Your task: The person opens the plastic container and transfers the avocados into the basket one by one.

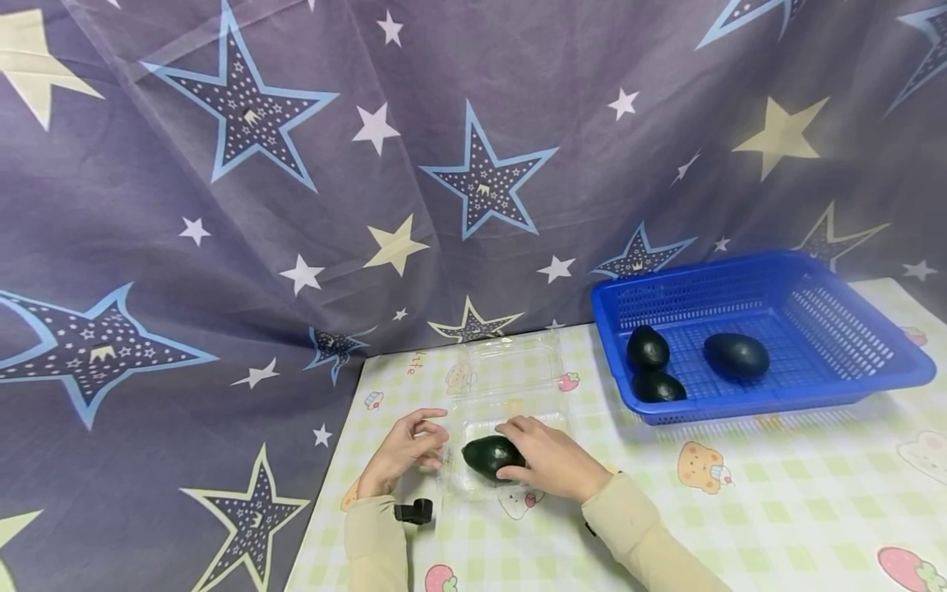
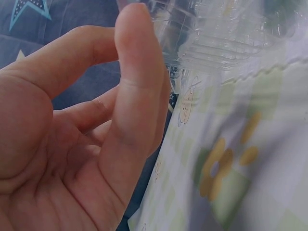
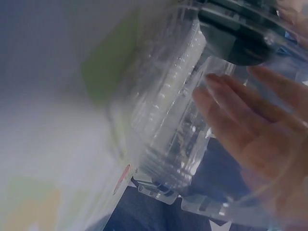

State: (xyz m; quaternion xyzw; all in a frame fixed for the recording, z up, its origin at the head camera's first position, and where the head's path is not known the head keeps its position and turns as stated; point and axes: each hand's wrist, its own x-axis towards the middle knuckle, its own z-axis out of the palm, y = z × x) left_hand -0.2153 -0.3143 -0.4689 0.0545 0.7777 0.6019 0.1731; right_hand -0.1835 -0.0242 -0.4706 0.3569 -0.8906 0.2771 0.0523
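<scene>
My right hand grips a dark green avocado, thumb on the near side and fingers over the far side. It is low over the base of a clear plastic clamshell box, whose lid lies folded back toward the curtain. In the right wrist view the avocado shows partly through the clear plastic. At the box's left side is my left hand, its fingers loosely bent. In the left wrist view its fingertips are right at the box's edge.
A blue perforated basket stands on the right of the table with three more avocados in it. A checked, cartoon-printed cloth covers the table. Behind it and to the left hangs a dark star-patterned curtain.
</scene>
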